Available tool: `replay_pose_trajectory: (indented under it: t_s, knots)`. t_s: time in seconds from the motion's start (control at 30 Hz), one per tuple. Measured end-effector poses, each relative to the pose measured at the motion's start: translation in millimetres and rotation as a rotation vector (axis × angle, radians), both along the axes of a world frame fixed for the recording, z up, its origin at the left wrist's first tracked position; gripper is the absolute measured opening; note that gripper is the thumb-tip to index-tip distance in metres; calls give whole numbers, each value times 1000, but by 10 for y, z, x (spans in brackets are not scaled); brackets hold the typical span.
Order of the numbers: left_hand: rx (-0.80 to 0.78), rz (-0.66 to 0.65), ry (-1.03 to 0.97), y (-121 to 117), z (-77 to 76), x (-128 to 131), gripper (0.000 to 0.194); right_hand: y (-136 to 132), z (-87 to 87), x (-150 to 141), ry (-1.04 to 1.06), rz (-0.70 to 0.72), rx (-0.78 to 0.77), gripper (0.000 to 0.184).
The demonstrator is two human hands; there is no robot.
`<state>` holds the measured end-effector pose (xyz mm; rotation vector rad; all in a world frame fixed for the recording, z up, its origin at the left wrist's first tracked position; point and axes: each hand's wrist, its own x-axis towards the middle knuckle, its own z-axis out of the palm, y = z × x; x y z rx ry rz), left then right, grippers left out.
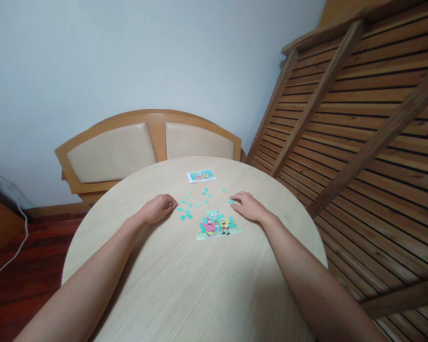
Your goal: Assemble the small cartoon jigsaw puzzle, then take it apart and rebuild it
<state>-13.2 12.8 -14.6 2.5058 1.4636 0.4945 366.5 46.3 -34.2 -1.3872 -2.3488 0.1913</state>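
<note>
Our right hand (248, 206), thumb and fingers apart, is at a piece (230, 202); the puzzle (217, 225) lies nearer us, to its left. Our left hand (160, 208) curls beside loose pieces (185, 215).

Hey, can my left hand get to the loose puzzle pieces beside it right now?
Probably yes: the left hand rests right by the nearest loose puzzle pieces, and nothing seems to stand between them on the table.

Counted: one bench (214, 280), one part-assembled puzzle (217, 225), one printed picture (201, 176), two hands (248, 207); loose pieces (189, 214), too small for certainty, apparently about fifteen
</note>
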Motion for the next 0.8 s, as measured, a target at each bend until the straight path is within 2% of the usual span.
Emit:
replay_pose_trajectory:
  t_s: [0.17, 0.5, 0.8]
  knots:
    - [1, 0, -25, -24, 2, 14, 28, -9, 12, 1, 7, 3, -4, 36]
    - [70, -279, -83, -152, -35, 269, 31, -40, 44, -16, 12, -6, -17, 35]
    - [65, -324, -37, -168, -27, 371, 16, -23, 35, -8, -6, 8, -24, 38]
